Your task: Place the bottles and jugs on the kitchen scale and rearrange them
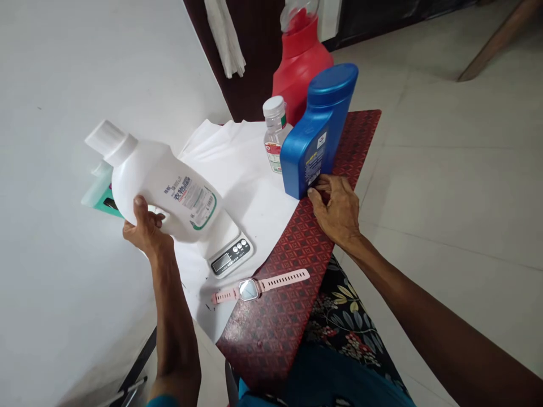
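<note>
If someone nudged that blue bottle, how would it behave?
The blue bottle would probably tip rather than roll, since it stands tall with flattish sides. Its smooth, shiny surface may feel a bit slippery.

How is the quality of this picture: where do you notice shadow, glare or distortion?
Head view: a soft shadow on the white cloth beside the white laundry bottle; head view: faint glare on the red patterned tabletop; head view: the right forearm looks stretched, probably by a wide lens.

You seem to be in a home, with its tiled floor (pixel 428 186), hanging cloth (pixel 224 37), wooden furniture leg (pixel 498 45) and patterned tabletop (pixel 274 330).
</note>
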`<move>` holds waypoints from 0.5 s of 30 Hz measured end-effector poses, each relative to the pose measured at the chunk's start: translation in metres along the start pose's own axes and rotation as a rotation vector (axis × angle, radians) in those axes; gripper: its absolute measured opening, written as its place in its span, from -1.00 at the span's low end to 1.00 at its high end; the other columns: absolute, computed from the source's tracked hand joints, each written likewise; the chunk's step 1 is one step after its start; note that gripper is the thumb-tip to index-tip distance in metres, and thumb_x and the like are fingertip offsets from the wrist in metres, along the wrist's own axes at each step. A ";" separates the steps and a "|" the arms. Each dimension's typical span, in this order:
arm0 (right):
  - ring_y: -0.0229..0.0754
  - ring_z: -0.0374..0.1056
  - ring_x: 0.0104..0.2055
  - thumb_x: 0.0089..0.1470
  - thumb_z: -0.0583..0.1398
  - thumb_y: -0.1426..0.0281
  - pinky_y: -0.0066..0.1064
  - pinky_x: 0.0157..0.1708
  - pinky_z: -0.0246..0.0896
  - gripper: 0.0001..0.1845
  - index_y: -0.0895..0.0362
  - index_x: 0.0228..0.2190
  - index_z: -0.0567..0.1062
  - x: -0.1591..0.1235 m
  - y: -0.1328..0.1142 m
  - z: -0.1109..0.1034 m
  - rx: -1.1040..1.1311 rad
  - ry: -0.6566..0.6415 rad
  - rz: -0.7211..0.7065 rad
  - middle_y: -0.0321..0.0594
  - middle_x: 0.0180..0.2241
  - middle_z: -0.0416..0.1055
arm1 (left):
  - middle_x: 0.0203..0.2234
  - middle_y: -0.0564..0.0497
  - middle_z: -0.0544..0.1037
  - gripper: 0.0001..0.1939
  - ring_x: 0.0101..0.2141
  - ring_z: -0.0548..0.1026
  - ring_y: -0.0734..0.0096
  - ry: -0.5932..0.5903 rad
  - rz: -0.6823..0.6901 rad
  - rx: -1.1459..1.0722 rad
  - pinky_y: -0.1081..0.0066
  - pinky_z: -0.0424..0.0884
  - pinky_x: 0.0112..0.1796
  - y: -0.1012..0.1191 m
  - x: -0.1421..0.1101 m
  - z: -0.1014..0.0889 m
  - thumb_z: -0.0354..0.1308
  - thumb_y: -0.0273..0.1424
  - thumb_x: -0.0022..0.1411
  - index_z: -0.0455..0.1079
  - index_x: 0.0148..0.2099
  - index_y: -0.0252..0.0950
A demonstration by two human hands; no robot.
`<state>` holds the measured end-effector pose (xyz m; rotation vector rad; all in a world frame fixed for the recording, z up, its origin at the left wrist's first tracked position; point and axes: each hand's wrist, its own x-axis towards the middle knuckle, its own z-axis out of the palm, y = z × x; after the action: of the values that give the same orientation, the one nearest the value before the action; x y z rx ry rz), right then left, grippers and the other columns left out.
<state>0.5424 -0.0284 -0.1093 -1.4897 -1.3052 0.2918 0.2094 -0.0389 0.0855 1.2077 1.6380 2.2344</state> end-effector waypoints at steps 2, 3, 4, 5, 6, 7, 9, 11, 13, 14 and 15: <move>0.18 0.60 -0.05 0.30 0.20 0.20 0.18 0.13 0.52 -0.62 0.09 0.07 0.51 0.000 0.000 -0.001 -0.002 0.002 -0.004 0.07 -0.03 0.58 | -0.62 0.25 0.04 -0.48 -0.58 0.09 0.53 0.062 -0.003 0.015 0.35 0.20 -0.52 -0.010 0.021 0.017 0.43 0.01 0.15 0.20 -0.37 -0.17; 0.18 0.60 -0.05 0.30 0.21 0.21 0.17 0.13 0.53 -0.62 0.09 0.07 0.51 0.000 0.000 -0.001 -0.002 0.005 -0.002 0.07 -0.04 0.58 | -0.62 0.24 0.07 -0.54 -0.58 0.10 0.53 0.085 -0.010 0.042 0.36 0.19 -0.51 -0.016 0.031 0.026 0.41 -0.04 0.20 0.24 -0.34 -0.19; 0.18 0.60 -0.05 0.30 0.21 0.21 0.17 0.12 0.53 -0.62 0.09 0.07 0.51 0.000 -0.001 -0.001 -0.002 0.007 -0.001 0.07 -0.04 0.57 | -0.62 0.24 0.10 -0.59 -0.57 0.10 0.54 0.099 -0.024 0.077 0.36 0.18 -0.51 -0.021 0.040 0.034 0.39 -0.09 0.25 0.27 -0.31 -0.22; 0.18 0.59 -0.05 0.30 0.21 0.21 0.17 0.12 0.53 -0.63 0.09 0.07 0.51 0.000 -0.001 -0.001 -0.001 0.008 -0.002 0.06 -0.05 0.57 | -0.63 0.24 0.13 -0.62 -0.57 0.11 0.54 0.106 -0.044 0.112 0.37 0.18 -0.51 -0.028 0.049 0.041 0.38 -0.14 0.29 0.29 -0.29 -0.24; 0.17 0.59 -0.05 0.30 0.21 0.21 0.17 0.12 0.52 -0.63 0.09 0.06 0.51 0.000 -0.001 -0.001 0.001 0.011 -0.003 0.06 -0.05 0.57 | -0.63 0.24 0.15 -0.65 -0.56 0.12 0.55 0.113 -0.067 0.141 0.38 0.19 -0.50 -0.034 0.057 0.047 0.37 -0.17 0.31 0.30 -0.28 -0.25; 0.17 0.59 -0.05 0.31 0.20 0.22 0.16 0.12 0.52 -0.64 0.09 0.06 0.52 0.000 -0.001 -0.001 0.004 0.015 -0.006 0.05 -0.06 0.56 | -0.63 0.24 0.16 -0.66 -0.56 0.13 0.55 0.120 -0.092 0.163 0.39 0.19 -0.50 -0.041 0.063 0.052 0.37 -0.19 0.32 0.30 -0.27 -0.26; 0.17 0.58 -0.05 0.32 0.20 0.22 0.16 0.12 0.52 -0.65 0.09 0.06 0.52 0.000 -0.001 0.000 0.011 0.026 -0.009 0.03 -0.07 0.56 | -0.61 0.23 0.22 -0.66 -0.54 0.17 0.56 0.132 -0.136 0.195 0.39 0.20 -0.49 -0.055 0.073 0.058 0.39 -0.22 0.32 0.32 -0.26 -0.28; 0.16 0.58 -0.05 0.33 0.20 0.21 0.16 0.12 0.52 -0.64 0.08 0.07 0.52 -0.001 0.000 0.002 0.017 0.035 -0.006 0.02 -0.06 0.56 | -0.50 0.18 0.36 -0.66 -0.51 0.24 0.56 0.147 -0.142 0.207 0.39 0.20 -0.49 -0.069 0.080 0.058 0.39 -0.21 0.31 0.34 -0.22 -0.31; 0.15 0.57 -0.06 0.33 0.19 0.21 0.17 0.13 0.51 -0.64 0.08 0.08 0.51 -0.001 0.001 0.003 0.018 0.036 -0.002 0.03 -0.05 0.56 | -0.36 0.08 0.49 -0.63 -0.47 0.29 0.56 0.167 -0.118 0.197 0.37 0.23 -0.47 -0.081 0.084 0.055 0.38 -0.18 0.31 0.36 -0.17 -0.35; 0.16 0.57 -0.06 0.33 0.19 0.20 0.19 0.14 0.50 -0.64 0.08 0.08 0.51 -0.001 0.001 0.004 0.017 0.034 0.000 0.03 -0.05 0.55 | -0.31 0.04 0.52 -0.62 -0.45 0.31 0.55 0.184 -0.107 0.191 0.35 0.25 -0.46 -0.087 0.086 0.053 0.37 -0.17 0.31 0.37 -0.16 -0.37; 0.17 0.57 -0.05 0.33 0.19 0.20 0.20 0.15 0.50 -0.63 0.08 0.08 0.51 -0.001 0.001 0.004 0.014 0.031 0.000 0.04 -0.04 0.55 | -0.27 -0.01 0.54 -0.61 -0.44 0.33 0.53 0.200 -0.098 0.190 0.34 0.26 -0.46 -0.091 0.088 0.051 0.37 -0.16 0.31 0.38 -0.15 -0.38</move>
<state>0.5398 -0.0272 -0.1119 -1.4767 -1.2757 0.2764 0.1520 0.0826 0.0594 0.9415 1.9770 2.2442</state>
